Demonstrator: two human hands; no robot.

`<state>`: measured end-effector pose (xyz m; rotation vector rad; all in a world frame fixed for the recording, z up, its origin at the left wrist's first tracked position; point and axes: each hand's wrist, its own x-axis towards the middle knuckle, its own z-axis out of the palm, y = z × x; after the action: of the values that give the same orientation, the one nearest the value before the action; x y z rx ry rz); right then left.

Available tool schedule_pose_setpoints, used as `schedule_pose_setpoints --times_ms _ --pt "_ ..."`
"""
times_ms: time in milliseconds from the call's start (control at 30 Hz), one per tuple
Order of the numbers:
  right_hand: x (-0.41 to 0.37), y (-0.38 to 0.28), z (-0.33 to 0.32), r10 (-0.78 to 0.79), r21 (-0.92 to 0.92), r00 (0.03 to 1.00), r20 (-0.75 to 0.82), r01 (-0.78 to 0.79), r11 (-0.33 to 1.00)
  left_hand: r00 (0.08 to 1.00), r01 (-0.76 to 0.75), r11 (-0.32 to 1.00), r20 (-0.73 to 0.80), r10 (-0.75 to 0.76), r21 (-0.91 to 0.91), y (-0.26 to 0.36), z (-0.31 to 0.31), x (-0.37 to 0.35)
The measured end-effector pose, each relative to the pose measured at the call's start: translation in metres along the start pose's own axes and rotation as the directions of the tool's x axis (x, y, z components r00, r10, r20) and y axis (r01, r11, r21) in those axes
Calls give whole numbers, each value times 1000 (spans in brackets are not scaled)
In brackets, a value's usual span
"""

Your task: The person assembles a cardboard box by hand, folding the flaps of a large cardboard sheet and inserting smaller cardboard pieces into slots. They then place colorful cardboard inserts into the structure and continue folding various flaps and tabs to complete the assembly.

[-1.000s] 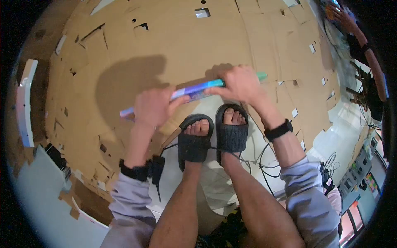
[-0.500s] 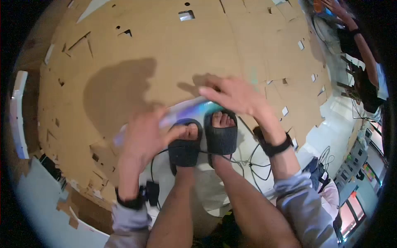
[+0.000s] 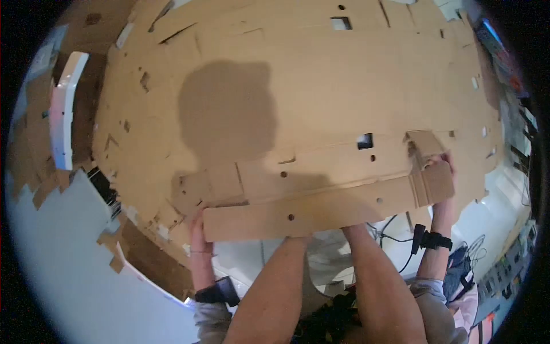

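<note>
A large brown cardboard sheet (image 3: 321,86) spreads out before me, with a long flap (image 3: 338,206) folded along its near edge. At the flap's left end is my left hand (image 3: 197,232), closed round the edge with its fingers partly hidden behind the board. My right hand (image 3: 448,166) grips the right end, beside a creased corner piece (image 3: 421,166); the cardboard covers part of that hand. Round holes pierce the flap, which hides my feet.
A curved white strip with pink and blue tints (image 3: 63,112) stands at the left. Black cables (image 3: 381,232) lie by my legs on the pale floor (image 3: 240,255). Cardboard pieces (image 3: 152,252) lie at lower left, and dark clothing (image 3: 458,266) at lower right.
My hands have moved apart to the two ends of the flap. The flap now covers my sandalled feet, and the blurred violet-teal strip between my hands is out of sight. My view has shifted.
</note>
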<state>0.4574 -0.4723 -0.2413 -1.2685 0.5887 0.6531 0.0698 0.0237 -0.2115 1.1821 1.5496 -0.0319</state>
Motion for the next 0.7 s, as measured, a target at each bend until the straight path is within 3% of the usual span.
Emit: schedule_pose_setpoints --times_ms 33,100,167,200,233,267,300,333,400,500,600,633,700 --pt "5 2 2 14 141 999 50 -21 990 990 57 984 139 -33 -171 13 10 -14" --pt "12 3 7 -162 332 979 122 114 936 886 258 845 463 -14 -468 27 34 -26" --pt "37 -4 9 -110 -18 977 184 115 993 895 64 977 444 33 -202 34 32 -23" --pt "23 -19 62 -157 -262 985 -78 132 956 906 -63 998 418 66 -21 45 43 -27" --pt "42 -18 44 -207 -387 978 33 204 899 932 -73 997 357 58 27 58 47 -28" --pt "51 -22 40 -253 -595 962 104 264 759 954 -76 994 296 50 76 71 52 -29" --pt "51 -38 58 -278 -733 949 147 294 614 967 102 992 241 -80 -79 68 41 -5" --pt "54 -43 66 -290 -813 953 86 235 533 965 -63 998 255 66 -17 71 42 5" --pt "64 -55 77 -326 -924 945 -24 103 367 886 -401 912 288 363 86 82 50 18" --pt "94 -45 79 -423 -976 906 -15 79 203 873 -487 850 125 471 199 98 75 39" --pt "83 -45 90 -545 -980 838 -2 107 168 928 -338 698 100 359 632 118 86 80" --pt "86 -47 83 -467 -988 882 -70 3 154 933 -301 663 69 353 685 128 94 82" --pt "86 -46 73 -609 -996 793 10 -48 -78 942 -213 578 8 336 788 148 105 80"
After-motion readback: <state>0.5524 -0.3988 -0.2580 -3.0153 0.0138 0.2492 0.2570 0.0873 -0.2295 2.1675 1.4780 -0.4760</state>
